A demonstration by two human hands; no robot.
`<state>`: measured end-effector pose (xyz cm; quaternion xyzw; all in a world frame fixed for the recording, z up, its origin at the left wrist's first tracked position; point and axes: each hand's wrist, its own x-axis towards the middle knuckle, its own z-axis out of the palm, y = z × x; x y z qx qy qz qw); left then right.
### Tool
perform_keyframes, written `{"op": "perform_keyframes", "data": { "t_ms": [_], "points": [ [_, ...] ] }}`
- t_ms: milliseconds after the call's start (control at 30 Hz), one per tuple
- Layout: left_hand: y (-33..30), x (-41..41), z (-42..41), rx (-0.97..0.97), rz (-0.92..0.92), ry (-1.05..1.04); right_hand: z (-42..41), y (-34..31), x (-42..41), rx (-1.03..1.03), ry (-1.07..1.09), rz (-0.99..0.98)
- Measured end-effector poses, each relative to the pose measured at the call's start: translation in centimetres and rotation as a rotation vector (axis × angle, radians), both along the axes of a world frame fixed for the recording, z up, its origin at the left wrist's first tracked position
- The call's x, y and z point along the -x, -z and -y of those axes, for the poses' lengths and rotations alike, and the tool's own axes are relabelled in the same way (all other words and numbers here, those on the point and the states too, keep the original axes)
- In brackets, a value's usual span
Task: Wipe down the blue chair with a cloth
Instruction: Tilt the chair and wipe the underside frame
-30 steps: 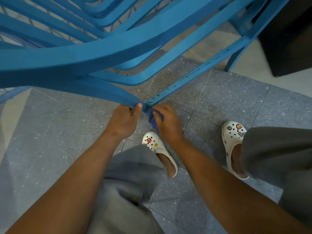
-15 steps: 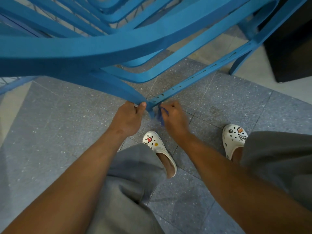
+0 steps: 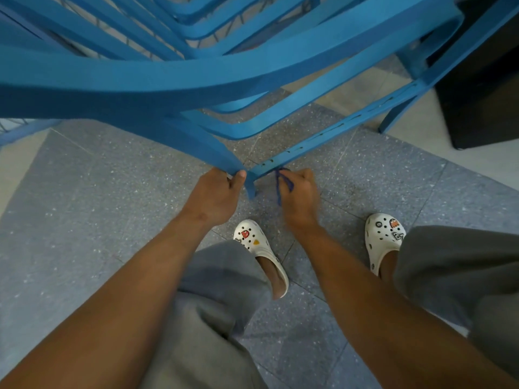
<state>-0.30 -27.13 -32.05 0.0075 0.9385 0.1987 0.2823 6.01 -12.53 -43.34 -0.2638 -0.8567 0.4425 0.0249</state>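
While tipped over the grey speckled floor (image 3: 84,220), blue chair (image 3: 168,80) gripped at its lower corner by left hand (image 3: 213,196), thumb hooked over the edge. Just beside, right hand (image 3: 299,192) curled round dark blue cloth (image 3: 280,182), pressed against the perforated rail.

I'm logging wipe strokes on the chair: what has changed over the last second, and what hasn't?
The right hand, gripping the dark blue cloth, slid a little to the right along the blue chair's lower rail, away from the corner where it was bunched beside the left hand. The left hand kept its grip on that corner of the chair, and the feet in white clogs stayed put.
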Motion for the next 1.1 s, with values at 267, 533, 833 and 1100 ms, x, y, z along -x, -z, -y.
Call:
{"op": "perform_keyframes", "data": {
  "t_ms": [267,533,833,1100],
  "points": [
    [0.2,-0.7,-1.0,0.144,-0.036,0.061,2.1,-0.1,1.7,0.012,-0.302,-0.034],
    [0.3,-2.3,-1.9,0.156,0.089,0.239,-4.0,-1.0,0.9,-0.017,-0.032,-0.061],
    [0.5,-2.6,-6.0,-0.213,0.166,-0.100,-3.9,-3.1,1.5,0.533,-0.094,0.095],
    [3.2,-5.2,-8.4,-0.562,0.071,-0.490,-6.4,-6.3,1.1,0.820,-0.194,0.385]
  ]
}}
